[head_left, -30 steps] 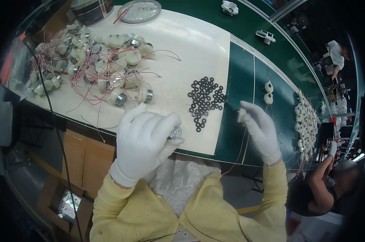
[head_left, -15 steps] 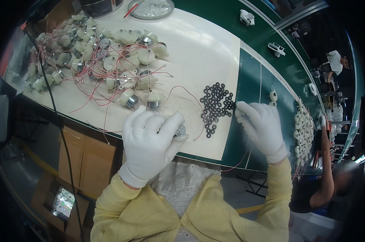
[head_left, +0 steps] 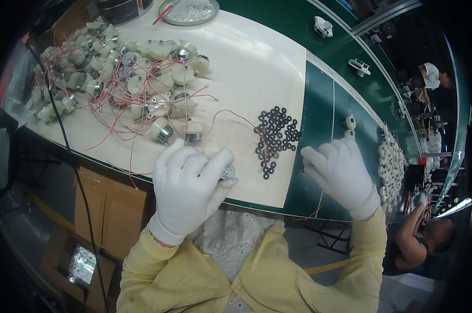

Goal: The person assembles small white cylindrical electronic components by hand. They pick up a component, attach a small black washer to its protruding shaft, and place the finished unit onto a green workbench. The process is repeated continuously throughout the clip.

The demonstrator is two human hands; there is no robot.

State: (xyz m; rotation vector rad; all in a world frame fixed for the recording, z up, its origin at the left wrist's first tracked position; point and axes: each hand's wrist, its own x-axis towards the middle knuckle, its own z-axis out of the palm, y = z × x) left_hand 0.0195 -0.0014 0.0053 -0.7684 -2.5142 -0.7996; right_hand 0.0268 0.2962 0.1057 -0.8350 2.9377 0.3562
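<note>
My left hand [head_left: 184, 180], in a white glove, is closed around a small motor [head_left: 228, 171], whose round metal end shows between thumb and fingers. A red wire runs across the white sheet near it. My right hand [head_left: 340, 169], gloved too, hovers over the green table just right of a pile of small black rings [head_left: 275, 135]. Its thumb and fingertips are pinched together; whatever is between them is hidden. Beyond my left hand lies a heap of motors with cream plastic housings [head_left: 137, 83] and tangled red and white wires.
A round metal tray [head_left: 189, 22] stands at the back with a red stick on its rim. Rows of cream parts [head_left: 390, 167] line the right side. White plastic pieces [head_left: 359, 67] lie on the green strip farther off. Another person [head_left: 416, 240] works at far right; cardboard boxes [head_left: 108, 203] stand below left.
My right hand has drawn slightly down toward me from the edge of the ring pile. My left hand keeps hold of the motor. The person at right has lowered an arm.
</note>
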